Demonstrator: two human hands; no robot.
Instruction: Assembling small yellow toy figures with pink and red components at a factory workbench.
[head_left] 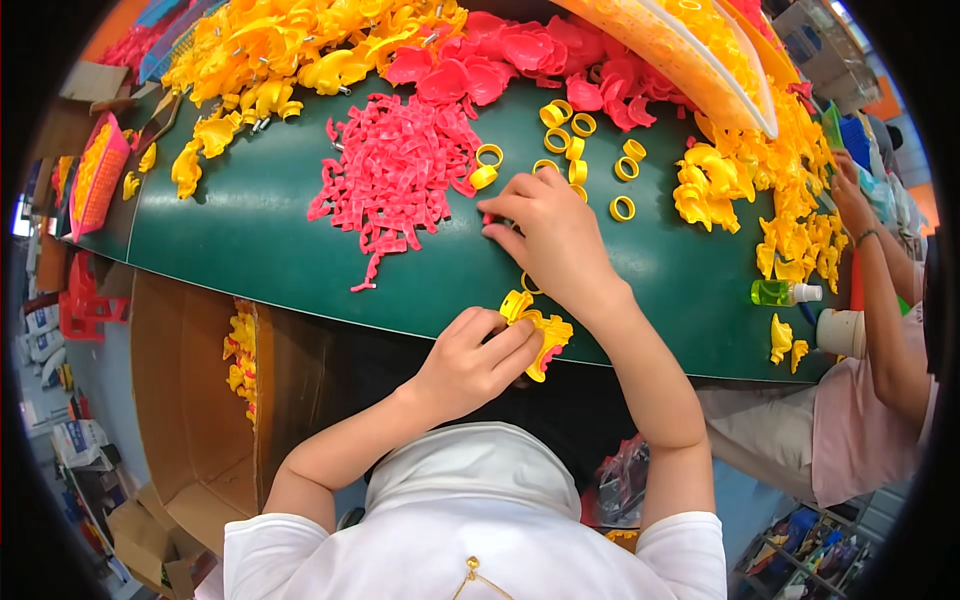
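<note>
My left hand (470, 362) is closed on a curved yellow plastic part (550, 335) at the table's near edge; a little pink shows at its side. Above and to the right, my right hand (560, 240) reaches over the green table, thumb and forefinger around a small pink plastic piece (488, 219). Just left of those fingertips spreads a heap of small pink pieces (400, 170). Several loose yellow rings (622, 208) lie beyond and beside my right hand. One more ring (531, 284) sits between my two hands, partly hidden.
Piles of yellow parts (270, 50) and pink cup-shaped parts (530, 45) line the far side of the green table (250, 235). A cardboard box (190, 400) stands at the near left. On the right are a green spray bottle (785, 292) and a co-worker's arm (890, 330).
</note>
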